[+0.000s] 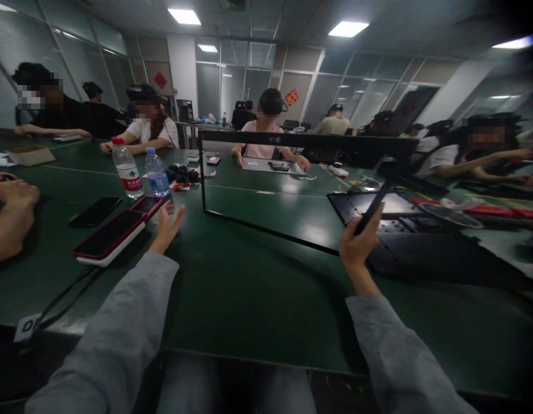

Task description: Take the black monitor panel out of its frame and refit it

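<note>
My right hand [359,241] grips one side of a thin black frame [300,141] above the green table [249,305], back from its near edge; my left hand [166,229] spreads, apparently empty. Held one-sided, the frame could twist, or swing into the red-capped bottle [129,172].

They've got a plain grey long-sleeved look going, kinda loose and creased along the left sleeve [115,333] and right sleeve [399,351], with wide-ish cuffs [163,265] stopping short of the bare left hand [165,228] and right hand [359,242], plus greyish trousers [188,384] that look pretty dim.
</note>
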Tool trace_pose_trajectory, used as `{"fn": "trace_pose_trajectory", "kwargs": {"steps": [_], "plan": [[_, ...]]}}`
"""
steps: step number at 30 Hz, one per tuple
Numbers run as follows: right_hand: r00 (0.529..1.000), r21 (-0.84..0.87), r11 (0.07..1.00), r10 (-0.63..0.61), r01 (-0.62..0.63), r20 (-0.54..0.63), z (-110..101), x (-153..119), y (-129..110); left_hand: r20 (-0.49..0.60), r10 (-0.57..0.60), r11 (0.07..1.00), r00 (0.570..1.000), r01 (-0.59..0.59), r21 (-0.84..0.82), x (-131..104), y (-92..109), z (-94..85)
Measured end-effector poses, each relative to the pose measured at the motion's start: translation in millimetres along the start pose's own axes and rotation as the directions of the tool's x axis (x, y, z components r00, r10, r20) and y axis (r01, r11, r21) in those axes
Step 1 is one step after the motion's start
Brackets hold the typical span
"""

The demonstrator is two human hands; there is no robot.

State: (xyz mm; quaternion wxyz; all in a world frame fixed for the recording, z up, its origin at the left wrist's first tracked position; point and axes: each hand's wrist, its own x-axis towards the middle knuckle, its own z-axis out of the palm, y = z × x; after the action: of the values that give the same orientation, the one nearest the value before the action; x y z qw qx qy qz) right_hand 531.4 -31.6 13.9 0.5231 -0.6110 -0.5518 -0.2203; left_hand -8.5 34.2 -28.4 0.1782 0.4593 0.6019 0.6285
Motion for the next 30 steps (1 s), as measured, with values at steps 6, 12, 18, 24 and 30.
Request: {"fn": "trace_pose_trajectory", "kwargs": {"steps": [6,12,18,24,30], "plan": [[0.968,-0.005,0.982,0.185,-0.187,0.169,20.5,-10.2,6.3,0.305,-0.046,0.988,0.951,0.089,-0.129,-20.2,15.9,8.4],[0.856,-0.048,0.958,0.276,-0.284,0.438,47.2,-25.1,34.1,0.244,-0.159,0.987,0.957,0.147,0.067,-22.9,22.9,-1.8],[0.786,-0.021,0.959,0.243,-0.281,0.568,61.6,-34.4,51.1,0.237,-0.246,0.946,0.940,0.179,0.270,-13.8,18.1,-6.2],[0.833,0.035,0.979,0.153,-0.202,0.531,65.5,-32.9,59.3,0.323,-0.049,0.743,0.945,-0.182,0.644,-18.3,16.6,-6.9],[0.826,-0.085,0.989,0.147,-0.121,0.544,70.0,-33.0,63.9,0.433,-0.073,0.530,0.898,-0.333,0.780,-23.7,14.8,-6.2]]}}
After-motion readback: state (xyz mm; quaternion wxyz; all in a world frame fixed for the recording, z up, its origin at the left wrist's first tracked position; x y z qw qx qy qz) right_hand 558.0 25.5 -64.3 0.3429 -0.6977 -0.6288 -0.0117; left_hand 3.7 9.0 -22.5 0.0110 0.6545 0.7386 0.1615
